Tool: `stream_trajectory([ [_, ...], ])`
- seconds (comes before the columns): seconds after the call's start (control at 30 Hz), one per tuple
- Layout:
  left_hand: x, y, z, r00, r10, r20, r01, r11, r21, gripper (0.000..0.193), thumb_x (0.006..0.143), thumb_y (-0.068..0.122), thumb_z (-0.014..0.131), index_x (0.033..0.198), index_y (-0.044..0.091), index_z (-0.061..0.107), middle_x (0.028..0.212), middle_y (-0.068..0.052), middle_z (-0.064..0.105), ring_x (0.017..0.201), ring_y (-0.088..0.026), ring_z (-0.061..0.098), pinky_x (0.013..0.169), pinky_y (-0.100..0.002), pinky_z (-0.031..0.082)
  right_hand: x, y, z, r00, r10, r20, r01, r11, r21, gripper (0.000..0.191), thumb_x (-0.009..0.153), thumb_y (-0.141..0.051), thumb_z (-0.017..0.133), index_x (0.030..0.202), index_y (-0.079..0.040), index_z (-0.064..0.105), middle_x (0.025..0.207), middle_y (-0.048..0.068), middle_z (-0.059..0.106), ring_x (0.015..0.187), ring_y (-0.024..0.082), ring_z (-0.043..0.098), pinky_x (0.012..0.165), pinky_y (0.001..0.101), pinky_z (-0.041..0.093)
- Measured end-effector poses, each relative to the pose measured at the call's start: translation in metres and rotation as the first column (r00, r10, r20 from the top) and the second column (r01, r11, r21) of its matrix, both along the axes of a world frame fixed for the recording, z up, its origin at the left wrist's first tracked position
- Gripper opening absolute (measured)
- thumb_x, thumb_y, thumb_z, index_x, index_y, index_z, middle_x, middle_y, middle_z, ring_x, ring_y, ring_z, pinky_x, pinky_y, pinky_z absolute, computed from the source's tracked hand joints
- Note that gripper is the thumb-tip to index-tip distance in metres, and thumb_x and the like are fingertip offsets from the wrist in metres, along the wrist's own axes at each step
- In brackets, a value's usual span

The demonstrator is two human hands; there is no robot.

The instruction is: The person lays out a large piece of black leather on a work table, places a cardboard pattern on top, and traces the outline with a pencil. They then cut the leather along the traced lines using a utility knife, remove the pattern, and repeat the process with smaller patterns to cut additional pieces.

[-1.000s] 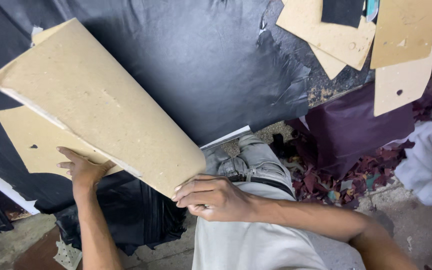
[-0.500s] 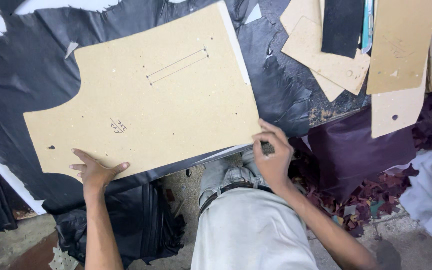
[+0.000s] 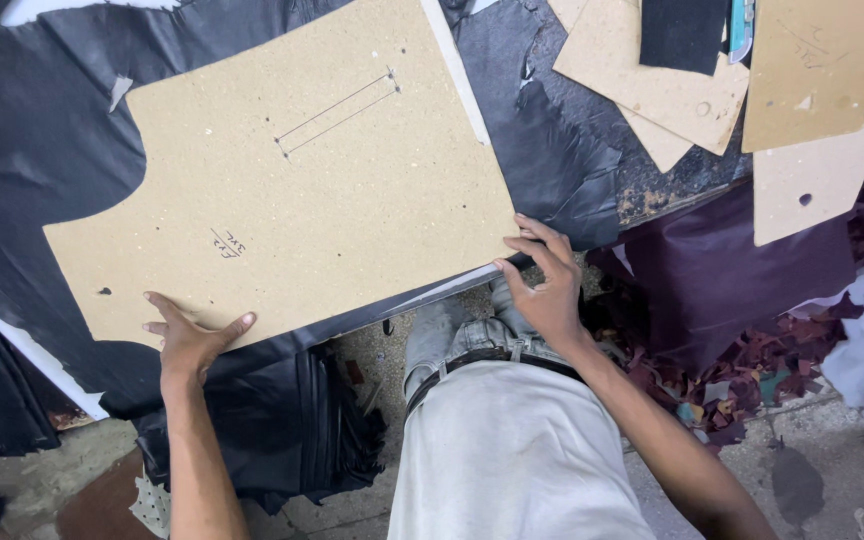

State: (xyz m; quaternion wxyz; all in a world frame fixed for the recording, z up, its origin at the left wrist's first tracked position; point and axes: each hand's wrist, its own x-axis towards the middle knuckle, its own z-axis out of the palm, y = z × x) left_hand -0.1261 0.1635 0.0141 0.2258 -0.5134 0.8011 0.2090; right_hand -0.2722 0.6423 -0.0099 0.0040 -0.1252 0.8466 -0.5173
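Observation:
A large tan cardboard pattern piece lies flat on black leather spread over the table. It has a drawn slot outline and small punched holes. My left hand presses on its near left edge with fingers spread. My right hand rests at its near right corner, fingertips touching the edge of the board and the leather beneath. Neither hand grips anything.
More tan pattern pieces and a tall one lie at the far right, with a black piece on top. Dark purple leather hangs off the table; scraps litter the floor. Black leather droops below the table edge.
A second ago I held the pattern piece tilted up in both hands. It now lies flat on the black leather, and my hands have shifted to its near edge and corner.

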Motion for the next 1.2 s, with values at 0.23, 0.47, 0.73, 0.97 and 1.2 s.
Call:
stream_trajectory([
  [0.23, -0.005, 0.004, 0.002, 0.991, 0.019, 0.136, -0.014, 0.999, -0.035, 0.167, 0.056, 0.055, 0.093, 0.163, 0.009, -0.028, 0.156, -0.054, -0.010, 0.137, -0.068, 0.038, 0.113, -0.060, 0.043, -0.011, 0.015, 0.005, 0.995, 0.047, 0.089, -0.042, 0.997, -0.063, 0.025, 0.091, 0.007, 0.070, 0.114, -0.002, 0.075, 0.129, 0.012, 0.072, 0.121, 0.026, 0.069, 0.103, 0.0360, 0.056],
  [0.47, -0.001, -0.001, -0.002, 0.998, -0.008, 0.062, 0.009, 1.000, -0.019, 0.169, 0.056, 0.055, 0.095, 0.161, 0.007, -0.028, 0.152, -0.058, -0.011, 0.137, -0.068, 0.037, 0.115, -0.056, 0.041, -0.006, 0.008, 0.003, 1.000, 0.028, 0.015, -0.027, 0.999, -0.028, 0.025, 0.094, 0.007, 0.066, 0.117, 0.000, 0.073, 0.128, 0.013, 0.071, 0.118, 0.027, 0.067, 0.101, 0.0359, 0.055],
  [0.73, 0.001, -0.004, -0.003, 0.999, 0.005, 0.052, -0.005, 1.000, 0.006, 0.169, 0.057, 0.053, 0.096, 0.161, 0.004, -0.029, 0.153, -0.058, -0.013, 0.137, -0.069, 0.035, 0.116, -0.055, 0.040, -0.002, 0.006, 0.001, 1.000, 0.002, 0.007, -0.002, 1.000, 0.016, 0.025, 0.094, 0.006, 0.065, 0.117, 0.000, 0.073, 0.129, 0.012, 0.070, 0.117, 0.027, 0.067, 0.100, 0.0365, 0.054],
  [0.97, 0.005, -0.006, -0.008, 0.997, -0.043, 0.067, 0.046, 0.998, -0.040, 0.170, 0.056, 0.056, 0.094, 0.160, 0.001, -0.028, 0.150, -0.060, -0.009, 0.140, -0.070, 0.030, 0.117, -0.055, 0.040, -0.022, 0.023, 0.013, 0.991, -0.050, 0.121, 0.073, 0.978, -0.195, 0.024, 0.095, 0.008, 0.065, 0.117, 0.003, 0.071, 0.126, 0.015, 0.070, 0.112, 0.023, 0.070, 0.094, 0.0329, 0.058],
  [1.2, -0.003, -0.003, -0.016, 0.996, 0.012, 0.093, -0.004, 0.997, -0.077, 0.169, 0.053, 0.057, 0.094, 0.164, 0.007, -0.023, 0.154, -0.057, -0.010, 0.137, -0.080, 0.019, 0.112, -0.069, 0.040, -0.171, 0.084, 0.025, 0.848, -0.404, -0.345, 0.438, 0.899, 0.024, 0.016, 0.105, 0.005, 0.066, 0.121, 0.004, 0.069, 0.114, 0.016, 0.067, 0.099, 0.023, 0.069, 0.086, 0.0339, 0.058],
])
